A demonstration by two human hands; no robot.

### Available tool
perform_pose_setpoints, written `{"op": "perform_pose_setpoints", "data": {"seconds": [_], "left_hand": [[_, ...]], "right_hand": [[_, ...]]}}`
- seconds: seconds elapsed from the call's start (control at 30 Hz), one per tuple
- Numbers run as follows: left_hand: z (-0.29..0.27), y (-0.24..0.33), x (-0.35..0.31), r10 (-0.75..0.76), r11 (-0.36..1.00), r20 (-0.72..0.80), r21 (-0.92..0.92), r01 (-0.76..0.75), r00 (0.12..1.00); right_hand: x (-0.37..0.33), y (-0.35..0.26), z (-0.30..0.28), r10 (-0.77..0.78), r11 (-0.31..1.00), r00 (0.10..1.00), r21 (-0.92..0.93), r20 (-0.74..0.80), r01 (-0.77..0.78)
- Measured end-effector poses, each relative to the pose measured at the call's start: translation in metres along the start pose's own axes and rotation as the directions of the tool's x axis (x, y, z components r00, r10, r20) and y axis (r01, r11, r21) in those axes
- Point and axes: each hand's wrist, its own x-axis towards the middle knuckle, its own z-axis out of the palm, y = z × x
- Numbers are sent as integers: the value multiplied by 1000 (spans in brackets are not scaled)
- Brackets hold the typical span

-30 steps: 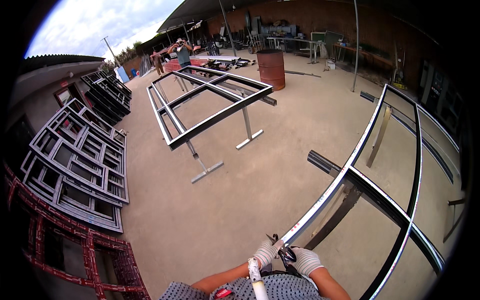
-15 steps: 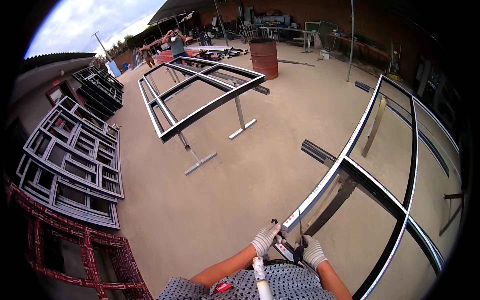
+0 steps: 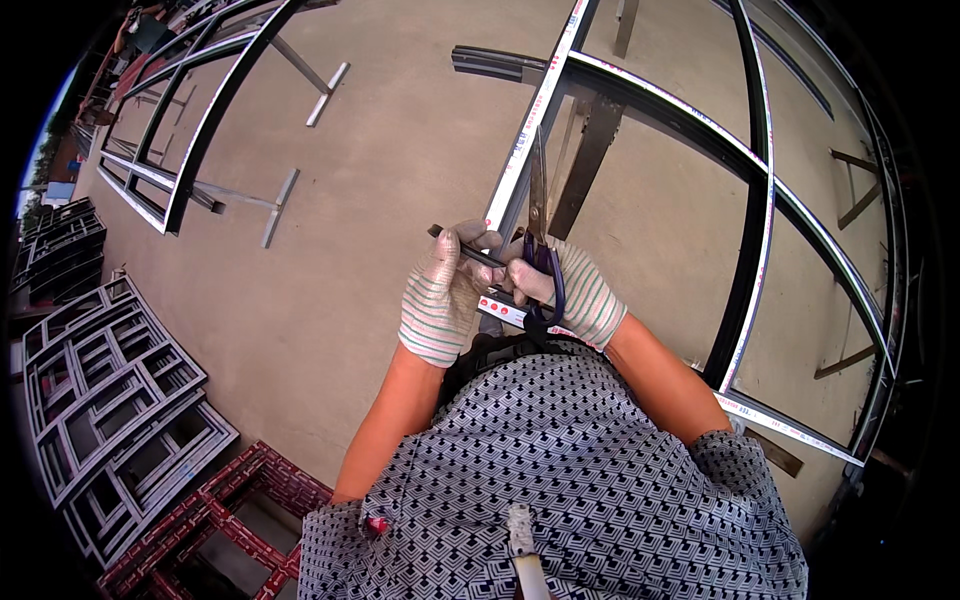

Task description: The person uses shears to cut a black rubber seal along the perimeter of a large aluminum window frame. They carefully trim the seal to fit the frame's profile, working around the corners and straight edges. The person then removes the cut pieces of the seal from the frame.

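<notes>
My left hand, in a white knit glove with green stripes, is closed on a short dark strip that looks like rubber. In my right hand, gloved the same way, are scissors with dark purple handles. Their blades point away from me, along the frame's edge. Both hands meet over the near corner of a large metal window frame, dark with white printed film on its faces. My fingers partly hide that corner and the strip's right end.
The frame lies raised on supports, with a dark support beam beneath it. Another frame stands on metal trestles at the far left. Stacked frames and a red-wrapped frame lie at left. A cigarette shows at bottom centre.
My view has tipped down and turned right, so the hands appear higher and larger. The dark strip in my left hand now shows more plainly. The scissors stay in my right hand.
</notes>
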Motion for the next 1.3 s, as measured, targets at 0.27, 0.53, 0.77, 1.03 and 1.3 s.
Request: {"op": "perform_pose_setpoints", "data": {"seconds": [0.27,0.53,0.77,1.03,1.3], "left_hand": [[8,-2,-6,32,987,-100,159,-15,994],[4,-9,-10,34,953,-95,302,-4,995],[5,-15,-22,16,977,-80,213,1,997],[-6,-16,-26,19,977,-96,213,2,995],[-1,-7,-32,16,998,-105,59,-10,994]], "right_hand": [[-5,3,7,-86,996,996,-33,-33,85],[-9,14,3,-80,992,994,-103,-70,73],[-14,9,9,-108,994,987,-14,-117,107],[-15,6,8,-101,994,993,24,-68,103],[-14,4,8,-119,991,991,52,-61,123]]}}
